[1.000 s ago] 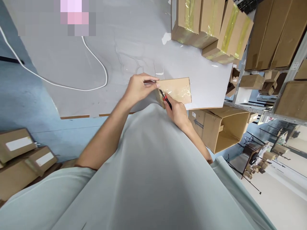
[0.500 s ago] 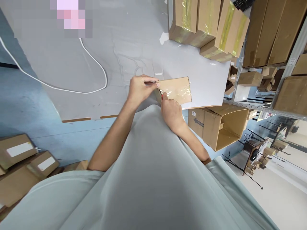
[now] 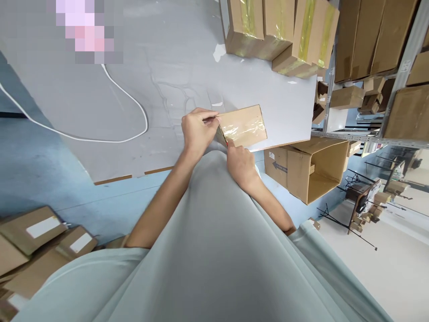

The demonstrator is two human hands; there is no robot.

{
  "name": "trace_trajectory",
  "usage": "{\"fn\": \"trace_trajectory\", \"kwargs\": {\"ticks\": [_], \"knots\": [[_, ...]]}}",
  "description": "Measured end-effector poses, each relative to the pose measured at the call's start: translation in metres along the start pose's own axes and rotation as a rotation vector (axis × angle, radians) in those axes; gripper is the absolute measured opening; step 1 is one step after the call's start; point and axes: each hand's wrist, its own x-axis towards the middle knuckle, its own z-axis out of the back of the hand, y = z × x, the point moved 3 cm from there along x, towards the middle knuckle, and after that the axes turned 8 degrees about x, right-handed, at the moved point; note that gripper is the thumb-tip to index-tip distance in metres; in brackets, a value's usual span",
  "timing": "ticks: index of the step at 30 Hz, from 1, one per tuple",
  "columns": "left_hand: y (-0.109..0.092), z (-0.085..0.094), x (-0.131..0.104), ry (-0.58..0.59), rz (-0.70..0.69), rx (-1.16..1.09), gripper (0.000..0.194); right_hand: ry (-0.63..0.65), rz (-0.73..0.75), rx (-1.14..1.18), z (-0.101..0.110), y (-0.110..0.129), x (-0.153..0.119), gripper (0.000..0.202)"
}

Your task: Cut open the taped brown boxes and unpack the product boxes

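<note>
A small cardboard box with shiny clear tape across its top sits near the table's front edge. At its left end my left hand is closed, thumb and fingers pinching the corner. My right hand is closed on a small red cutter, its index finger stretched along it at the box's near left corner. Most of the cutter is hidden under that hand, and its blade is hard to make out.
Taped cartons stand at the back right of the grey table. A white cable curves across the left. Below the right edge lies a large open carton. More boxes are stacked at lower left; shelving stands right.
My right hand has slid the cutter a little towards me along the box's left end. My left hand keeps its pinch on the corner. The whole view has turned slightly.
</note>
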Motion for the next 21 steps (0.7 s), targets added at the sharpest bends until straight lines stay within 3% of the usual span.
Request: {"fn": "trace_trajectory", "kwargs": {"ticks": [6, 9, 12, 16, 18, 21], "knots": [[0.009, 0.001, -0.002, 0.021, -0.047, 0.041, 0.021, 0.003, -0.036, 0.07, -0.012, -0.018, -0.021, 0.057], [0.009, 0.005, -0.002, 0.029, -0.11, 0.108, 0.028, -0.027, -0.021, 0.148, -0.004, -0.035, -0.031, 0.056], [-0.006, 0.002, -0.001, 0.006, -0.227, 0.192, 0.039, -0.158, -0.06, 0.259, 0.011, -0.064, -0.03, 0.056], [-0.041, -0.025, -0.004, 0.064, -0.426, 0.279, 0.035, -0.356, -0.083, 0.379, 0.023, -0.113, -0.011, 0.056], [-0.054, -0.045, -0.007, 0.13, -0.511, 0.333, 0.034, -0.39, -0.063, 0.416, 0.024, -0.131, 0.001, 0.055], [-0.058, -0.066, -0.011, 0.205, -0.544, 0.408, 0.041, -0.372, -0.027, 0.436, 0.024, -0.145, 0.019, 0.055]]}}
